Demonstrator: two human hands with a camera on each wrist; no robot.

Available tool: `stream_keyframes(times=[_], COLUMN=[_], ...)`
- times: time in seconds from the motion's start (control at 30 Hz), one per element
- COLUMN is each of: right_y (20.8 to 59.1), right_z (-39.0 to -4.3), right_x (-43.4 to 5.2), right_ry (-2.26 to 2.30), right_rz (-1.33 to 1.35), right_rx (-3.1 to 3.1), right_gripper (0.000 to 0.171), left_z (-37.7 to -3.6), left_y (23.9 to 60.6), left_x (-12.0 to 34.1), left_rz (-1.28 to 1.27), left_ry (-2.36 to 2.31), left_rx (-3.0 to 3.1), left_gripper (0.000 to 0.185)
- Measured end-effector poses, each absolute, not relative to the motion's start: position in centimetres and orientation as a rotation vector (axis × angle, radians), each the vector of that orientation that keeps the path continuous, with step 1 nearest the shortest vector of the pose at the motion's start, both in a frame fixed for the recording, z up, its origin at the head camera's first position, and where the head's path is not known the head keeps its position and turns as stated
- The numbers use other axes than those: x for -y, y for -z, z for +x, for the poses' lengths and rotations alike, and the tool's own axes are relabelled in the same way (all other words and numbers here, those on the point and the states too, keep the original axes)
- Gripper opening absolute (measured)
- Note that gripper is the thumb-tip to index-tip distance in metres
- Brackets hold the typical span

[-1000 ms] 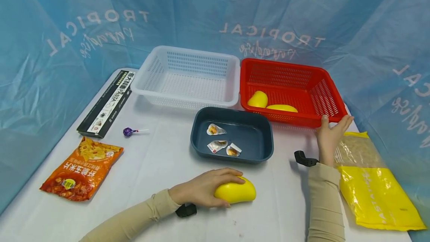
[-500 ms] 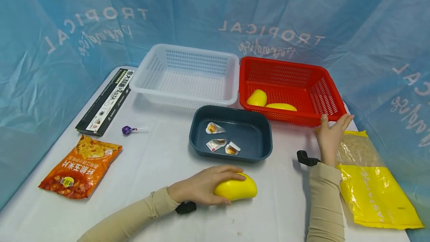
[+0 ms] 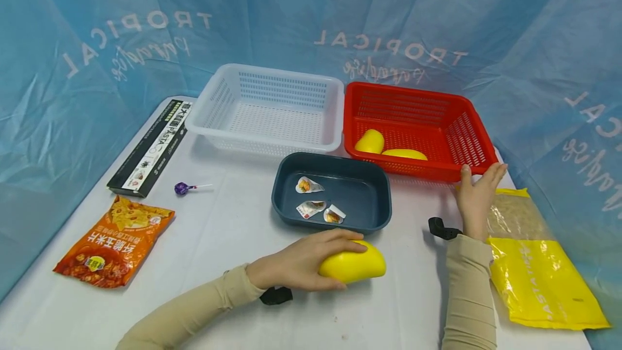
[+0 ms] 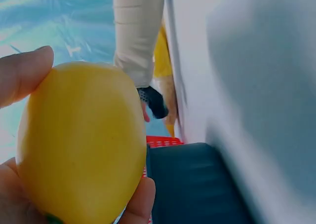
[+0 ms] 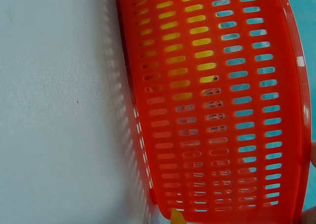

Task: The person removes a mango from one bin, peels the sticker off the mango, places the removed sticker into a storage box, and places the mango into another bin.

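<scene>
My left hand (image 3: 311,261) grips a smooth yellow mango (image 3: 353,264), in front of the dark blue tray (image 3: 384,199). In the left wrist view the mango (image 4: 84,145) fills the space between thumb and fingers, with a small green spot at its lower end. At the front right corner of the red basket (image 3: 466,118), my right hand (image 3: 476,199) touches the rim with fingers fairly straight. Its fingertips (image 5: 312,155) just show at the rim in the right wrist view. Two yellow mangoes (image 3: 370,141) lie inside the basket.
A white basket (image 3: 272,145) stands left of the red one. Small food-picture pieces (image 3: 311,208) lie in the blue tray. To the left are a black pasta box (image 3: 150,147), a purple lollipop (image 3: 182,188) and an orange snack bag (image 3: 114,242). A yellow pasta bag (image 3: 544,280) lies right.
My left hand has moved right and slightly forward with the mango, which now looks raised. My right hand stays at the red basket's corner.
</scene>
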State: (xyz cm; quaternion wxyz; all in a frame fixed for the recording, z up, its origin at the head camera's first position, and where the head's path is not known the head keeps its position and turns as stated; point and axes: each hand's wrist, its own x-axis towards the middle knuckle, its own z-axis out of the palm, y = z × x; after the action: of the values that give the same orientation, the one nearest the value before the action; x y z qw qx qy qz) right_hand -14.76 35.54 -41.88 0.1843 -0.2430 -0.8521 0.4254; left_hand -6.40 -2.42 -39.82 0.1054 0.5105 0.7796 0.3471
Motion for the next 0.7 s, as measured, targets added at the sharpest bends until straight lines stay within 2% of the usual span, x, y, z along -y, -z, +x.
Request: stream_keyframes(times=[0.7], right_y=[41.8], right_z=[-15.1], right_x=[-35.6], right_ry=[-1.198], right_rz=[-0.739], right_rx=[2.389], right_gripper=[0.077], left_z=[-9.2], left_y=[38.0], left_x=[1.3], left_rz=[1.377], left_ry=[-1.116], left_rx=[-2.388], left_gripper=[0.064])
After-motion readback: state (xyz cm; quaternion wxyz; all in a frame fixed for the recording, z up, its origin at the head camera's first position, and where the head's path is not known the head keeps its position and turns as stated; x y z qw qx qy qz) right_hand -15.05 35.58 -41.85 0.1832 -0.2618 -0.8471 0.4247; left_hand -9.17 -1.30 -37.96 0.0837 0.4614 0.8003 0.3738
